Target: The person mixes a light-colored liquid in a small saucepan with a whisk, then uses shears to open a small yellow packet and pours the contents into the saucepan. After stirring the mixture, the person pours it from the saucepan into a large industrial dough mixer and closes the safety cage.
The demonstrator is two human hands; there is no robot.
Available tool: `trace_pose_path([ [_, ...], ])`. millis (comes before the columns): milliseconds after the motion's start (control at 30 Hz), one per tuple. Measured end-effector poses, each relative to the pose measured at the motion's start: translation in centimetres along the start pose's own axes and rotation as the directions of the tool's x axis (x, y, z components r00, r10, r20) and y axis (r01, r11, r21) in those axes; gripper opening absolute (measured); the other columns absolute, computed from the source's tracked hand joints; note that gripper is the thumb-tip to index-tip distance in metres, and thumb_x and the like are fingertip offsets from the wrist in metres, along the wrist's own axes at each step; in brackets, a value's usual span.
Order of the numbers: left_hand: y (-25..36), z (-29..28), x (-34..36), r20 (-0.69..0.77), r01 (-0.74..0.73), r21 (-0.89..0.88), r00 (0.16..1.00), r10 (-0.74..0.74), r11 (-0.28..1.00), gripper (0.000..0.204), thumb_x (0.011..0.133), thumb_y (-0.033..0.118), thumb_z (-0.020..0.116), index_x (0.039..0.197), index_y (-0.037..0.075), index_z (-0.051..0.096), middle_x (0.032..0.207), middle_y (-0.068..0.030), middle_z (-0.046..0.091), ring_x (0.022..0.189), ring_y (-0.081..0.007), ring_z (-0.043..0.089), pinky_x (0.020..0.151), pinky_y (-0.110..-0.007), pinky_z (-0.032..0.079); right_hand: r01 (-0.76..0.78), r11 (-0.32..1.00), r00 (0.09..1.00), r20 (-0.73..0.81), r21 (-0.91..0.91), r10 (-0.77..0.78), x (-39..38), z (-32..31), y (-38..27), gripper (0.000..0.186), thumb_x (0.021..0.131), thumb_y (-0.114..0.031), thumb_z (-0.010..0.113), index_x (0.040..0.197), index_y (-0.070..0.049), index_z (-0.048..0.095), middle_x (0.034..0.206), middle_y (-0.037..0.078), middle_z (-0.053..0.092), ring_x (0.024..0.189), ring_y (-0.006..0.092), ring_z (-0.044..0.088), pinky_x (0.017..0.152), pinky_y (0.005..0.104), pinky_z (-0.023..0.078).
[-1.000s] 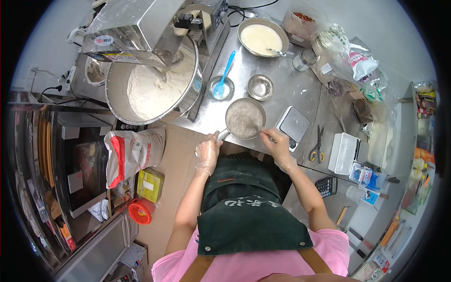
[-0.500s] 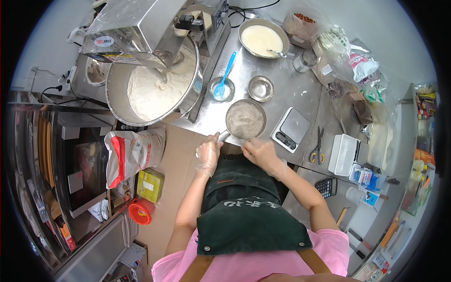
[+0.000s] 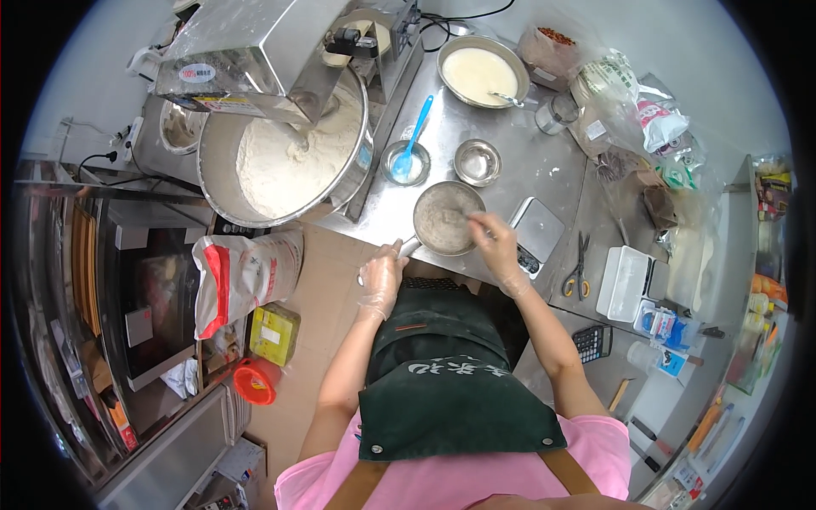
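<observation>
My gloved left hand (image 3: 382,276) is closed on the handle of a small metal saucepan (image 3: 438,200), which holds a pale, grainy greyish-beige mixture. At the pan's right rim my gloved right hand (image 3: 497,246) pinches a thin utensil (image 3: 466,216) whose other end is in the mixture; its shape there is unclear. Just behind the pan sit a small metal bowl (image 3: 478,162) and another small bowl (image 3: 393,172) with a blue spatula (image 3: 418,127) in it. A digital scale (image 3: 529,236) lies beside my right hand.
A mixer bowl of flour (image 3: 280,170) stands back left on the steel counter (image 3: 382,212), a bowl of creamy liquid (image 3: 476,72) at the back. Bags (image 3: 629,119), scissors (image 3: 578,268) and white containers (image 3: 620,280) crowd the right. A flour sack (image 3: 246,276) and shelving flank the left.
My right hand has swung from the pan's lower rim back up to its right side, moving the utensil through the mixture. My left hand stays on the handle; the view has shifted slightly.
</observation>
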State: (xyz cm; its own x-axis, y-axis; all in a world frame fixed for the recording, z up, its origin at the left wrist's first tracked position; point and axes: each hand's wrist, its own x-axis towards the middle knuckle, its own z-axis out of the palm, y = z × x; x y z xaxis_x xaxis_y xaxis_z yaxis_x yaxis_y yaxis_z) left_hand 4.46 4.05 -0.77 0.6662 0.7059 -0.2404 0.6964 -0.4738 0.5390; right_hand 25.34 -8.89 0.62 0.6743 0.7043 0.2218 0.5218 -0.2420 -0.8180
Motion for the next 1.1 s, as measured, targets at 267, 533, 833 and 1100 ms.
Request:
trace_pose_path([
  [267,-0.1,0.2,-0.1,-0.036,-0.019,-0.013,0.999,0.018,1.000,0.037,0.090,0.021,0.065,0.126,0.011,0.067,0.104,-0.0138,0.068,0.091,-0.0361,0.067,0.079,-0.049,0.051,0.017,0.999,0.990,0.141,-0.050,-0.010,1.0,-1.7,-1.0,0.015,0.086,-0.010,0.071,0.099,-0.003,0.072,0.093,0.014,0.072,0.083,0.0302,0.071,0.071,0.0346,0.055],
  [533,-0.1,0.3,-0.2,-0.038,-0.012,-0.013,0.999,0.011,1.000,0.038,0.089,0.022,0.066,0.126,0.012,0.067,0.104,-0.0142,0.068,0.091,-0.0365,0.067,0.078,-0.048,0.051,0.388,0.875,0.895,0.346,-0.289,-0.282,-0.6,-3.1,-1.7,0.012,0.081,-0.013,0.071,0.092,-0.010,0.071,0.076,0.009,0.062,0.066,0.0276,0.066,0.055,0.0400,0.052],
  [833,0.7,-0.2,-0.2,0.013,0.053,0.012,0.998,-0.054,0.999,0.038,0.087,0.018,0.069,0.124,0.011,0.067,0.106,-0.0123,0.068,0.101,-0.0320,0.066,0.085,-0.046,0.051,0.351,0.846,0.927,0.278,-0.402,-0.252,-2.3,-1.9,-0.7,0.018,0.080,-0.016,0.073,0.095,-0.010,0.065,0.081,0.008,0.059,0.062,0.0264,0.064,0.052,0.0394,0.050],
  [1100,0.1,0.3,-0.2,0.008,0.054,-0.016,0.998,-0.054,0.998,0.038,0.087,0.018,0.068,0.125,0.011,0.067,0.108,-0.0128,0.068,0.101,-0.0324,0.066,0.086,-0.046,0.051,0.373,0.833,0.917,0.298,-0.409,-0.264,-1.9,-0.7,0.1,0.019,0.079,-0.018,0.074,0.091,-0.011,0.061,0.079,0.008,0.059,0.062,0.0260,0.063,0.051,0.0390,0.049],
])
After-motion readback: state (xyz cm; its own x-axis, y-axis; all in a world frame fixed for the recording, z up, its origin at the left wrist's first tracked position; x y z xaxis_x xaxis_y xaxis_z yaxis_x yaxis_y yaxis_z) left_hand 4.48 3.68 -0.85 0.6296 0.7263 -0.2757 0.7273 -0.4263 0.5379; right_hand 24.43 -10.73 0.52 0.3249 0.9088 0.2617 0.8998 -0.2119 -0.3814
